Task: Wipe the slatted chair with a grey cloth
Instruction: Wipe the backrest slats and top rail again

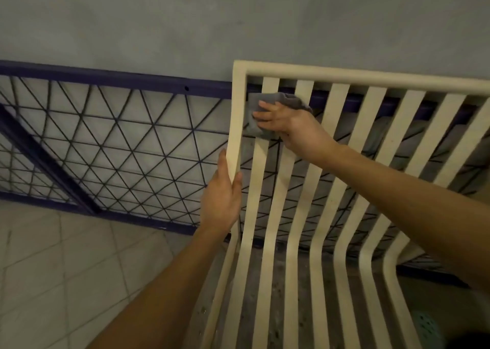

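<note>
A cream slatted chair (368, 77) fills the right half of the view, its backrest slats curving down into the seat. My left hand (222, 196) grips the left side rail of the backrest, fingers wrapped around it. My right hand (287, 124) presses a crumpled grey cloth (265, 104) against the upper left slats, just below the top rail. Part of the cloth is hidden under my fingers.
Behind the chair a purple metal frame with black wire mesh (127, 136) leans against a grey wall (238, 17). Pale floor tiles (66, 269) lie at the lower left. A green drain cover (427, 327) shows at the bottom right, beneath the seat.
</note>
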Motion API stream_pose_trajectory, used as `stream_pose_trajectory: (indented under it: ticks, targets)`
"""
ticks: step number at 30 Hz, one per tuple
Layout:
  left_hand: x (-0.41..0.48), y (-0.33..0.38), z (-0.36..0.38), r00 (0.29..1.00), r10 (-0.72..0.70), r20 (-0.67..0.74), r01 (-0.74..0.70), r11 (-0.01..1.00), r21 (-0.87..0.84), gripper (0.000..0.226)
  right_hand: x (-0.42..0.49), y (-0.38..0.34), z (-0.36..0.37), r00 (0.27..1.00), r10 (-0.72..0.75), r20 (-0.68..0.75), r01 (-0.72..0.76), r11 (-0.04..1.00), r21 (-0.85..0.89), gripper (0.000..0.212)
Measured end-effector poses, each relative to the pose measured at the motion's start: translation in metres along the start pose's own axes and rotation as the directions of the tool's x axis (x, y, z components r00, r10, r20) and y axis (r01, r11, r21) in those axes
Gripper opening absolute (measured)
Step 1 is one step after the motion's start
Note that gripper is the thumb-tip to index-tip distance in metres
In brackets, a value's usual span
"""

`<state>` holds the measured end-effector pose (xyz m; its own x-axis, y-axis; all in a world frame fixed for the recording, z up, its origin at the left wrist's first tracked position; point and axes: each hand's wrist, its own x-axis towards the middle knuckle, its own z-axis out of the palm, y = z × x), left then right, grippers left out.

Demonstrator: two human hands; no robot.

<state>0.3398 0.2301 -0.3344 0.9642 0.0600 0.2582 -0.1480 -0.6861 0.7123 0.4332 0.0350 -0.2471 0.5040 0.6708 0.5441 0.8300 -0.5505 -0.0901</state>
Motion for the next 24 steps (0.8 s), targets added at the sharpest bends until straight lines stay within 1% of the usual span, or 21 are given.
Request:
stream_pose_trajectory:
  ticks: [1,4,6,9,10,11,12,13,14,15,16,17,18,19,20,21,22,23,24]
  targets:
    - [-0.001,-0.002,0.0,1.0,-0.002,-0.006,0.002,1.0,0.007,0.059,-0.006,0.002,0.011,1.0,-0.008,0.025,0.008,1.0,0.016,0.027]
    - [-0.001,0.002,-0.001,1.0,-0.012,-0.008,0.012,1.0,-0.009,0.058,-0.026,-0.006,0.028,0.99,0.08,0.118,-0.081,0.997,0.004,0.03]
    - [-0.001,0.002,-0.001,1.0,-0.026,-0.008,0.026,1.0,-0.005,0.057,-0.044,-0.013,0.044,0.971,0.08,0.227,-0.104,0.99,0.095,0.029]
    - [-0.003,0.006,0.002,0.998,-0.056,-0.008,0.056,0.997,0.045,0.057,-0.074,-0.014,0.078,0.958,0.038,0.285,-0.024,0.998,-0.051,0.043]
    - [-0.003,0.007,0.001,0.998,-0.066,-0.005,0.066,0.996,0.062,0.058,-0.083,-0.016,0.089,0.962,0.027,0.271,-0.007,0.997,-0.075,0.048]
    - [-0.003,0.008,0.0,0.997,-0.076,0.0,0.076,0.994,0.074,0.059,-0.091,-0.018,0.097,0.965,0.041,0.261,-0.022,0.997,-0.078,0.051]
    - [-0.004,0.006,-0.002,0.997,-0.082,0.011,0.081,0.993,0.09,0.062,-0.098,-0.022,0.107,0.96,0.075,0.268,-0.055,0.995,-0.079,0.051]
    - [-0.004,0.006,-0.003,0.996,-0.085,0.022,0.082,0.991,0.106,0.066,-0.104,-0.023,0.114,0.941,0.096,0.325,-0.055,0.99,-0.133,0.048]
    - [-0.005,0.005,-0.004,0.996,-0.087,0.032,0.083,0.989,0.126,0.071,-0.109,-0.026,0.12,0.915,0.142,0.379,-0.094,0.985,-0.144,0.042]
    - [-0.005,0.006,-0.005,0.995,-0.093,0.038,0.087,0.985,0.147,0.075,-0.113,-0.037,0.124,0.89,0.232,0.392,-0.243,0.97,-0.021,0.037]
    - [-0.004,0.005,-0.006,0.994,-0.099,0.041,0.091,0.983,0.161,0.078,-0.12,-0.049,0.134,0.845,0.357,0.399,-0.497,0.8,0.336,0.036]
    - [-0.004,0.004,-0.005,0.994,-0.102,0.04,0.093,0.981,0.169,0.079,-0.125,-0.056,0.144,0.792,0.428,0.435,-0.61,0.536,0.584,0.042]
    - [-0.003,0.004,-0.005,0.995,-0.096,0.036,0.088,0.981,0.173,0.079,-0.13,-0.056,0.155,0.803,0.425,0.417,-0.595,0.555,0.581,0.046]
    - [-0.003,0.004,-0.004,0.995,-0.091,0.032,0.084,0.981,0.176,0.079,-0.14,-0.057,0.156,0.845,0.321,0.428,-0.471,0.826,0.31,0.045]
    - [-0.004,0.006,-0.004,0.996,-0.09,0.03,0.083,0.98,0.18,0.078,-0.143,-0.056,0.16,0.854,0.159,0.495,-0.236,0.967,0.096,0.046]
    - [-0.004,0.006,-0.004,0.995,-0.092,0.03,0.085,0.979,0.183,0.078,-0.143,-0.058,0.167,0.807,0.122,0.577,-0.151,0.989,0.002,0.047]
    - [-0.004,0.006,-0.003,0.995,-0.095,0.031,0.088,0.979,0.185,0.077,-0.148,-0.06,0.174,0.779,0.173,0.603,-0.198,0.98,-0.026,0.049]
    - [-0.004,0.006,-0.004,0.995,-0.097,0.028,0.09,0.978,0.187,0.077,-0.152,-0.066,0.178,0.754,0.183,0.631,-0.169,0.982,-0.083,0.051]
    - [-0.004,0.006,-0.004,0.995,-0.099,0.029,0.092,0.977,0.19,0.077,-0.156,-0.069,0.182,0.744,0.204,0.636,-0.166,0.979,-0.121,0.053]
